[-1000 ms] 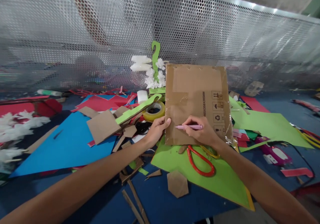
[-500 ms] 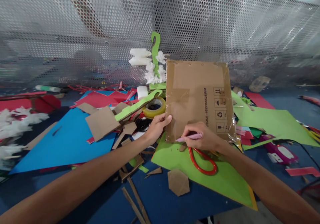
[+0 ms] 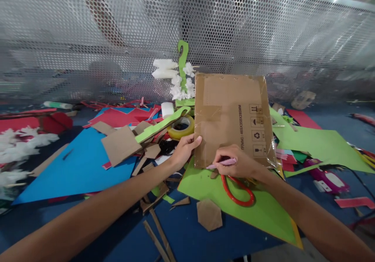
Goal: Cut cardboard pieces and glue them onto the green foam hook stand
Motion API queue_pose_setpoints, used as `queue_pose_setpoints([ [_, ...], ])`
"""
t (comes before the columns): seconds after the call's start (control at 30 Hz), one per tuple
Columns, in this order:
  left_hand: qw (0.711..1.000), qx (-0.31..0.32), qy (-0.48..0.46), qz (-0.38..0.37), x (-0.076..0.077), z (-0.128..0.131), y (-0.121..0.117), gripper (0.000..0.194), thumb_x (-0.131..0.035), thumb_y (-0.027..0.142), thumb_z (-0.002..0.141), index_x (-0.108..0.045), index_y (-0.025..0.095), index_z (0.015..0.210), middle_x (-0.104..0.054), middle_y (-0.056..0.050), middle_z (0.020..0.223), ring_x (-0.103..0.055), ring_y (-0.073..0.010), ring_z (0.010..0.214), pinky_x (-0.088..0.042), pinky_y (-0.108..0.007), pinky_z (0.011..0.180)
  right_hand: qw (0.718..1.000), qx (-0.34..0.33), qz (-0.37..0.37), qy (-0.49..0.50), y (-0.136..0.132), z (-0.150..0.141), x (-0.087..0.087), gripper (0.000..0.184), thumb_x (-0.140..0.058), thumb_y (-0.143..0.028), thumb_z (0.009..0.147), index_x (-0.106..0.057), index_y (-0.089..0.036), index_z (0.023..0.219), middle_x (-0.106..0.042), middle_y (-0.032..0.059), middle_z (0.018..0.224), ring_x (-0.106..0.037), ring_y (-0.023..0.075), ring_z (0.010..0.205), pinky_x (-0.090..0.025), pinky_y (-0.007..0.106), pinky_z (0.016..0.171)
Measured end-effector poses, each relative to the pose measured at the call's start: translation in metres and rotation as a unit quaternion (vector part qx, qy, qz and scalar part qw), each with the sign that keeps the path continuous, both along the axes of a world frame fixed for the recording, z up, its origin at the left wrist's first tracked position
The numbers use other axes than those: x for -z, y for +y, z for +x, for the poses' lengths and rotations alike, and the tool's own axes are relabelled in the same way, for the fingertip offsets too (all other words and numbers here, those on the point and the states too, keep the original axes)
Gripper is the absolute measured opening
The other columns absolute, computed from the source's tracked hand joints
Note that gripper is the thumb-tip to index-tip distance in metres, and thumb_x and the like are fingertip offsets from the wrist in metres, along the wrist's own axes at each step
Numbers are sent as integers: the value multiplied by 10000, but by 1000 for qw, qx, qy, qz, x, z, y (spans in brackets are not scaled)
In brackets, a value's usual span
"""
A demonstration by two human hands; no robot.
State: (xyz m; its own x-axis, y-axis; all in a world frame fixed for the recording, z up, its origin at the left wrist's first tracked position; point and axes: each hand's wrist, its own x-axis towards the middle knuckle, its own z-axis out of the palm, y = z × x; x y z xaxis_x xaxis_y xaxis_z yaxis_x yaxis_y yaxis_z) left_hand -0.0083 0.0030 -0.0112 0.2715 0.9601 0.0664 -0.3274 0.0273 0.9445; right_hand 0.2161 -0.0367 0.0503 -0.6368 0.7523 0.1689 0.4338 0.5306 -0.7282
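A brown cardboard sheet (image 3: 231,113) with printed shipping symbols and clear tape lies on a green paper sheet (image 3: 252,207). My left hand (image 3: 184,149) grips its left edge, thumb on top. My right hand (image 3: 236,163) is closed on a pink pen (image 3: 222,162), its tip at the cardboard's lower edge. Red-handled scissors (image 3: 238,193) lie just below my right hand, partly hidden under it.
A blue paper sheet (image 3: 79,168), cardboard scraps (image 3: 120,145), a cardboard hexagon (image 3: 208,214), a yellow tape roll (image 3: 181,126) and a green strip (image 3: 162,125) litter the blue table. A perforated metal screen (image 3: 234,31) stands behind. White feathers (image 3: 17,145) lie at left.
My right hand with the pink pen has slid down from the middle of the cardboard to its lower edge. My left hand has kept its hold on the left edge.
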Motion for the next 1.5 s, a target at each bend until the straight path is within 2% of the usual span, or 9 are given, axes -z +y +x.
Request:
queue_pose_setpoints([
  [0.33, 1000, 0, -7, -6, -4, -2, 0, 376, -878, 519, 779, -739, 171, 810, -731, -43, 816, -666, -207, 763, -532, -313, 735, 990, -15, 1, 140, 10, 19, -16, 112, -687, -324, 907, -754, -235, 897, -719, 10, 746, -598, 147, 585, -443, 271, 528],
  [0.53, 996, -76, -53, 4, -50, -8, -4, 380, -966, 445, 663, -740, 177, 810, -720, -4, 777, -657, -169, 693, -516, -261, 618, 894, 94, 163, 406, 12, 70, -56, 472, -673, -770, 856, -666, -307, 766, -577, -9, 609, -465, 132, 453, -383, 285, 425],
  [0.67, 985, -126, -108, 52, -91, -12, -13, 406, -983, 431, 652, -763, 179, 882, -745, 6, 850, -670, -134, 732, -548, -229, 666, 965, -94, 54, 240, 3, 104, -89, 494, -741, -749, 816, -737, -279, 666, -605, -8, 531, -581, 132, 504, -485, 293, 553],
  [0.73, 977, -150, -132, 69, -106, -14, -18, 360, -976, 392, 671, -739, 188, 851, -736, 19, 839, -669, -121, 730, -552, -212, 662, 976, -196, -20, 89, 2, 107, -95, 304, -786, -560, 874, -847, -266, 918, -759, 30, 716, -707, 160, 663, -540, 298, 668],
  [0.83, 966, -189, -156, 79, -117, -18, -25, 308, -950, 347, 708, -708, 203, 831, -737, 17, 845, -687, -128, 756, -568, -211, 678, 976, -203, -30, -70, 8, 92, -86, 358, -754, -411, 927, -802, -283, 1258, -825, 68, 1074, -764, 192, 849, -558, 267, 701],
  [0.97, 955, -228, -179, 67, -114, -22, -33, 310, -923, 360, 729, -728, 224, 928, -786, -16, 972, -734, -193, 912, -601, -262, 748, 986, -120, 55, -104, 17, 52, -51, 386, -717, -248, 927, -776, -336, 1299, -827, 28, 1029, -716, 174, 711, -535, 269, 638],
  [1.2, 948, -250, -193, 24, -88, -12, -39, 343, -956, 314, 695, -723, 217, 928, -804, 13, 964, -741, -126, 834, -594, -219, 762, 982, -59, 147, -104, 18, -15, -17, 447, -660, -94, 856, -758, -268, 1255, -787, 81, 1215, -723, 285, 1099, -539, 413, 987],
  [1.33, 947, -250, -202, -16, -73, -6, -39, 317, -960, 278, 710, -700, 194, 870, -798, 9, 964, -739, -90, 829, -582, -176, 767, 996, -70, -7, 60, 21, -24, -23, 366, -750, -291, 851, -713, -216, 1208, -782, 87, 1133, -734, 263, 1053, -594, 376, 907],
  [1.5, 960, -212, -182, -21, -54, 4, -40, 404, -1004, 357, 649, -702, 183, 852, -792, 1, 954, -736, -95, 838, -590, -193, 785, 895, 30, -255, 365, 33, -29, -28, 441, -589, -591, 964, -639, -207, 1176, -783, 129, 1148, -752, 258, 1031, -632, 413, 879],
])
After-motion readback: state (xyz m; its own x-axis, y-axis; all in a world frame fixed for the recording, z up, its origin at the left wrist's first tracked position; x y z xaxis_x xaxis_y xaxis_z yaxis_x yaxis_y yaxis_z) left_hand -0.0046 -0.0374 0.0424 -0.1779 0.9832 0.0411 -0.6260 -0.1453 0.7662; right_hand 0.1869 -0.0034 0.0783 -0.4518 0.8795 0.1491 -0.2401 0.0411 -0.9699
